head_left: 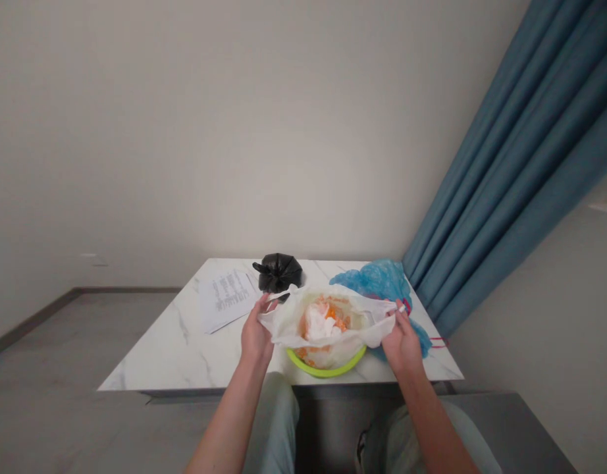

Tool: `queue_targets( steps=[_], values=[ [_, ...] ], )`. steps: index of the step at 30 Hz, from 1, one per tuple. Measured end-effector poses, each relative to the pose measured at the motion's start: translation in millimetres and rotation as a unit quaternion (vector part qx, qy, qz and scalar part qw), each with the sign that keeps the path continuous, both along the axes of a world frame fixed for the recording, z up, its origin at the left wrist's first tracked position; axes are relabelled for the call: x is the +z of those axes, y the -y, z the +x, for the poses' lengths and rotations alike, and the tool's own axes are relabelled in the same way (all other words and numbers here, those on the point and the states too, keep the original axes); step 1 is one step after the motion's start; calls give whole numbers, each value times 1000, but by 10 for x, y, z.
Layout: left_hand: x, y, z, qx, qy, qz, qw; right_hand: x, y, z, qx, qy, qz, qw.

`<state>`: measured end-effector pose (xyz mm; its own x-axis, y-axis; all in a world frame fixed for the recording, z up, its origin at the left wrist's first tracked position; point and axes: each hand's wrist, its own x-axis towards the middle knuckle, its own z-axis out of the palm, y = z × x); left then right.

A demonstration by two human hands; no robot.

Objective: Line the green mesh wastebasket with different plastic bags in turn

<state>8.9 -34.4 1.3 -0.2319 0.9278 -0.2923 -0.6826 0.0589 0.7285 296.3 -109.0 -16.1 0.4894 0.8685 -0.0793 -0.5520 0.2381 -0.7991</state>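
Our left hand [257, 334] and right hand [403, 346] are well apart, each pinching one side of the rim of a white plastic bag [288, 322] and holding it spread wide, mouth up, over a green bowl [326, 370] near the table's front edge. Fingers are closed on the film on both sides; exact finger placement is hard to see from this view. Inside are orange chunks [330, 316] and a white mass [317, 322]. We can't tell what either is, or whether they sit in the bag or in the bowl beneath it. The marble table [150, 362] also has a printed sheet [227, 299], a tied black bag [278, 273] past the left hand, and a crumpled blue bag [377, 280] just behind the right hand. Risks, as we judge them: the film is thin and probably slick, so a shallow or wet pinch could slip and drop that side of the mouth onto the contents. Pulling harder outward could tear the film at either pinch. The bowl is close to the front edge, so if the bag snags its rim, a tug could drag it off. Any tilt could also spill onto the sheet.
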Motion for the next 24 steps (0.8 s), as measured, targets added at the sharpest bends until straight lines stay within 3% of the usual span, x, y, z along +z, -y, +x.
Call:
queue_targets(
  steps=[6, 10, 13, 18, 20, 24],
  values=[
    [-130, 67, -144, 38, -2, 57, 998, -114, -95, 28, -23, 29, 2, 999],
    [-159, 143, -183, 31, -101, 71, 992, -99, -135, 62, -34, 29, 8, 999],
    [-69, 273, -113, 9, -218, 120, 969, -6, -159, 9, -35, 78, 15, 996],
    [177, 520, 84, -27, -380, 235, 894, 107, -247, -175, -45, 184, -30, 982],
    [238, 553, 154, -29, -395, 265, 879, 89, -311, -252, -49, 228, -46, 971],
    [227, 483, 237, -43, -367, 299, 880, 28, -462, -407, -41, 284, -12, 958]
  ],
)
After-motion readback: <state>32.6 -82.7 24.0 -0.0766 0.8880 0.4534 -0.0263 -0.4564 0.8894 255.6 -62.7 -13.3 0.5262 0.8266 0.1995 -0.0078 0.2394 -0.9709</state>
